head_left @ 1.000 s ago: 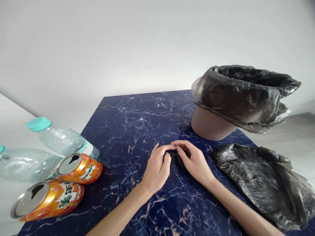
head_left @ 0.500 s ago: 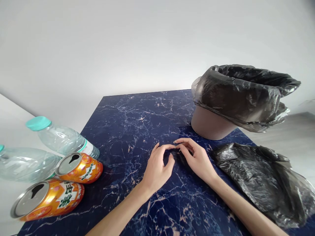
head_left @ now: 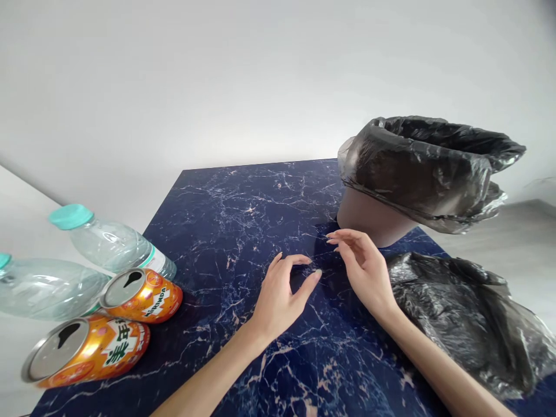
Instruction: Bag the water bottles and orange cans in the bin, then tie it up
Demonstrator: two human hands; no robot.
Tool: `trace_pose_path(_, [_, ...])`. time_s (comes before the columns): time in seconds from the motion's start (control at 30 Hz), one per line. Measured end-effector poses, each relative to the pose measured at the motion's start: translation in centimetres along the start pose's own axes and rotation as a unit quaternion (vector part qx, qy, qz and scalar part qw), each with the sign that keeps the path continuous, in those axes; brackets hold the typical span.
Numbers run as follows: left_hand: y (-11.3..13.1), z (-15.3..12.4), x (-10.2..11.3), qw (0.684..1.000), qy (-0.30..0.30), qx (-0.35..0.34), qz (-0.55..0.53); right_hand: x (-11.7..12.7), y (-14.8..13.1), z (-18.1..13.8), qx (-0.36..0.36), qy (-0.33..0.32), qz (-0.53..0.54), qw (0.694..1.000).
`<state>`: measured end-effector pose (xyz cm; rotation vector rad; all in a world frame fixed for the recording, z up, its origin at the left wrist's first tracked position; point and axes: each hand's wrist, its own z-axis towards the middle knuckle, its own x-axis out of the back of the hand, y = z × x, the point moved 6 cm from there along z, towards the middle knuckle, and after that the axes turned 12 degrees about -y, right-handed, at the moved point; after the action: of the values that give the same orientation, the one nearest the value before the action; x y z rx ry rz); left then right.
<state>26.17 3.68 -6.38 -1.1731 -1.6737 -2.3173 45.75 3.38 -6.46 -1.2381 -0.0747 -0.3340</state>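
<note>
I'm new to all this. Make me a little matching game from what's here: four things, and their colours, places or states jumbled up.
Things:
1. Bin
2. Loose bag
3. Left hand
4. Nearer can

Descriptions:
A. Orange, with its top opened
B. Crumpled, lying at the right
C. Upright, with dark plastic draped over its rim
D. Bare, holding nothing

Right pairs: 1-C, 2-B, 3-D, 4-A

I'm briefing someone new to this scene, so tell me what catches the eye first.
The bin at the right stands out, with a black liner draped over its rim. Two orange cans glow at the left beside clear bottles. Between them, over the dark blue table, the left hand and right hand are apart, fingers curved.
</note>
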Motion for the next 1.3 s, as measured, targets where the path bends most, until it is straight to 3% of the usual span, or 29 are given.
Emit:
trace_pose_path(0.17, [0.2, -0.1, 0.0, 1.0, 0.0, 0.006, -0.004, 1.6, -1.7, -0.1, 0.058, 0.074, -0.037, 0.995])
trace_pose_path(0.37, [0.4, 0.0, 0.1, 1.0, -0.001, 0.001, -0.006, 3.3, -1.9, -0.2, 0.067, 0.144, -0.056, 0.986])
trace_pose_path(0.53, [0.3, 0.0, 0.1, 1.0, 0.003, -0.002, -0.005, 5.5, -1.4, -0.4, 0.05, 0.272, -0.061, 0.959])
trace_pose_path(0.77, [0.4, -0.1, 0.1, 1.0, -0.002, 0.004, 0.004, 8.4, 0.4, -0.3, 0.02, 0.371, 0.001, 0.928])
trace_pose_path(1.3, [0.5, 0.0, 0.2, 1.0, -0.005, -0.004, 0.014, 13.1, 5.5, 0.4, -0.062, 0.425, 0.02, 0.903])
